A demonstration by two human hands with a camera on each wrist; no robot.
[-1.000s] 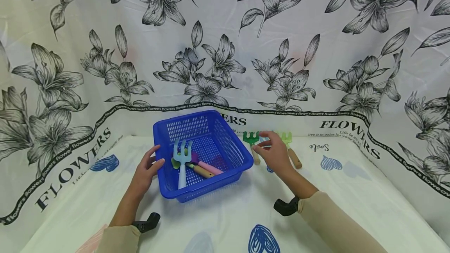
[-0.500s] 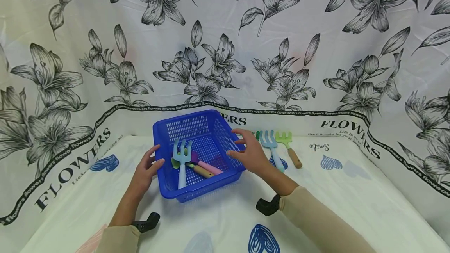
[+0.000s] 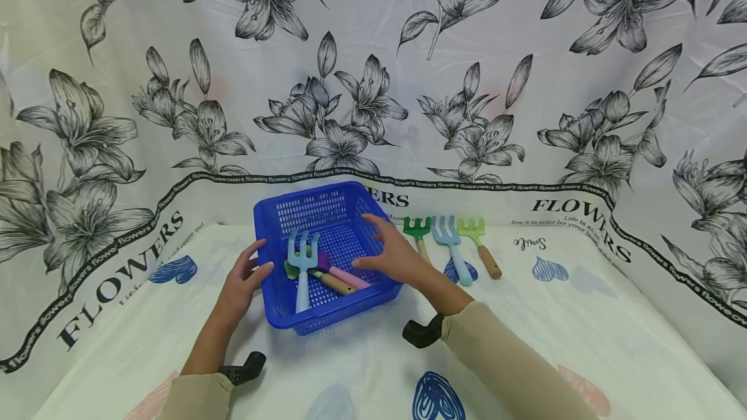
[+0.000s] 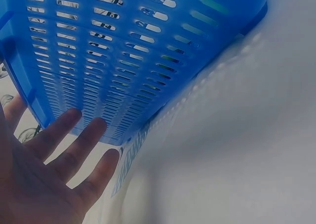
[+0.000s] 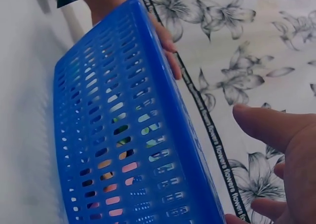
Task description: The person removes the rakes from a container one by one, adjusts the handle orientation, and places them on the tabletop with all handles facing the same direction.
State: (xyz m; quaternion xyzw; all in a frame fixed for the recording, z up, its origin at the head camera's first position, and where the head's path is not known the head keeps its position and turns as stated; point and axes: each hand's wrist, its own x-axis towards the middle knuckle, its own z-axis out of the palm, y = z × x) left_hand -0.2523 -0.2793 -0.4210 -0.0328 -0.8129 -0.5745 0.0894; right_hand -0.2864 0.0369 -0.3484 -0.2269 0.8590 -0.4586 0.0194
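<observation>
A blue perforated plastic basket [image 3: 388, 248] stands on the cloth. My left hand [image 3: 242, 284] is at its left rim, fingers loosely spread along the outer wall; the left wrist view shows this hand [image 4: 54, 174] beside the slotted side. Over the basket's right side hovers my right hand [image 3: 403, 255], thumb and fingers apart with nothing between them. Inside lie a light blue garden hand fork [image 3: 302, 264], a pink handle [image 3: 349, 277], a wooden handle [image 3: 335, 284], and purple and green tool heads partly covered by the fork.
Right of the basket lie a dark green hand rake [image 3: 417, 229], partly behind my right forearm, a light blue hand fork [image 3: 449, 242] and a light green hand rake [image 3: 475, 232] with a wooden handle. A flower-printed curtain [image 3: 350, 115] hangs behind the table.
My right hand has moved left from above the tools on the cloth to over the basket, uncovering the light blue fork there. My left hand and the basket have stayed in place.
</observation>
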